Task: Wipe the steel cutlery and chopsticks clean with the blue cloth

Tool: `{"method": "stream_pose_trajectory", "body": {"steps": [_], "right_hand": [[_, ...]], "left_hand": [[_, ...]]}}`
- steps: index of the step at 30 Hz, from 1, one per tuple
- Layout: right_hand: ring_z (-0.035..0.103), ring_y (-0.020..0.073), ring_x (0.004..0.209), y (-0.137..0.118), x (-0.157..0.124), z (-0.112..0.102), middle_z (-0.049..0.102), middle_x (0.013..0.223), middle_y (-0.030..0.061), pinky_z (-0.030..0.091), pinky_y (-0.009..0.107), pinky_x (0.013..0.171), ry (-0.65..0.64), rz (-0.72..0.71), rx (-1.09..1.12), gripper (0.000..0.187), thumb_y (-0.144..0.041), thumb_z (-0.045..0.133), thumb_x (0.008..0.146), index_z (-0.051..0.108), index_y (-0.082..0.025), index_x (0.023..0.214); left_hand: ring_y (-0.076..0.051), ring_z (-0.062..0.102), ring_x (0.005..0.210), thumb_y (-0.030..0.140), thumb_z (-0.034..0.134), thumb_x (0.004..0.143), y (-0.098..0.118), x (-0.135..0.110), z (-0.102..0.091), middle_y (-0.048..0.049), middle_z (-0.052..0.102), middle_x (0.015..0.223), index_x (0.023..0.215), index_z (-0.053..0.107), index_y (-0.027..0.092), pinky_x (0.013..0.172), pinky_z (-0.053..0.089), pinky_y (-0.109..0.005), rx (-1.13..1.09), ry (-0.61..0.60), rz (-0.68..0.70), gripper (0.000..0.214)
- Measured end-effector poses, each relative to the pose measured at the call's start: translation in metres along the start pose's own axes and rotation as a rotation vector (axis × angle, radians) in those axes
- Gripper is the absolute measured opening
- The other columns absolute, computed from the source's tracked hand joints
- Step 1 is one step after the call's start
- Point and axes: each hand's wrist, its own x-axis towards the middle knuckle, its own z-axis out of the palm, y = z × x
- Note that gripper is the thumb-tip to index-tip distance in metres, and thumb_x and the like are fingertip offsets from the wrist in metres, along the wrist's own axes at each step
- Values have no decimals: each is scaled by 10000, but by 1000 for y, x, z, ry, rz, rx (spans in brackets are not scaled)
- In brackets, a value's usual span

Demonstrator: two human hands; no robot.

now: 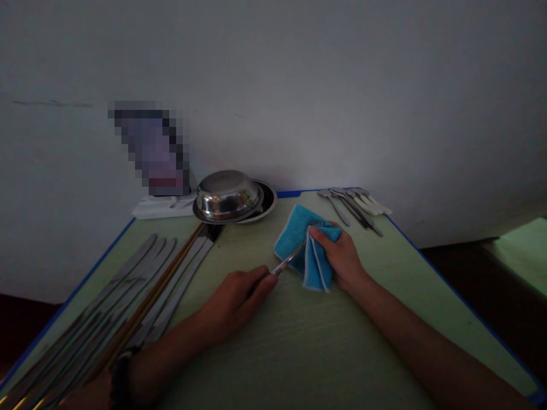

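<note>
My left hand (239, 299) is closed around the handle end of a slim metal utensil (285, 263) over the middle of the table. The utensil's far end runs into a blue cloth (294, 230) with pale edging, so its head is hidden and its kind cannot be made out. My right hand (344, 253) grips that folded cloth, thumb on top, around the utensil's covered end. Part of the cloth hangs down in folds below the fingers.
An upturned metal bowl (228, 196) rests partly over a dark, pale-rimmed dish (269, 199). Several spoons (350, 202) lie back right. Long flat metal utensils (123, 279) and brown sticks (164, 276) lie left. A blurred-out upright object (154, 148) stands by the wall. Blue edging borders the table (273, 353).
</note>
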Motion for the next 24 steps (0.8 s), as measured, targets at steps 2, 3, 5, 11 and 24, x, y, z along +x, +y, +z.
{"method": "stream_pose_trajectory", "body": {"steps": [2,3,5,11,24], "right_hand": [[587,142,662,1,2,-2,644,759,-11,480,283,639,-47,-14,-38,373,-430,690,620,584,-207,899],[592,144,673,1,3,-3,647,773,-10,480,287,649,-78,-19,-50,371,-425,689,622,583,-213,909],[596,145,674,-1,5,-7,647,774,-13,482,291,650,-174,-10,-68,358,-405,696,618,589,-220,906],[584,126,608,-12,7,-16,631,715,-36,482,284,605,-446,95,-88,309,-349,718,594,599,-228,851],[478,86,509,-4,13,-17,503,582,-48,432,236,530,-458,98,-123,290,-465,574,739,525,-182,700]], "left_hand": [[-94,454,492,346,294,922,0,0,1,52,430,548,652,446,179,493,345,-215,41,-24,47,353],[-92,453,489,335,287,926,0,-1,1,52,429,545,645,445,178,501,349,-215,49,-24,65,358],[-86,445,479,317,281,930,-1,-2,0,54,420,538,626,429,176,512,352,-216,44,-22,87,367],[-70,402,455,281,301,924,-2,-4,-1,63,383,528,598,402,171,493,329,-209,18,-38,138,359],[-92,484,509,324,295,926,0,-3,-1,46,460,574,684,478,166,524,369,-214,82,-29,97,342]]}}
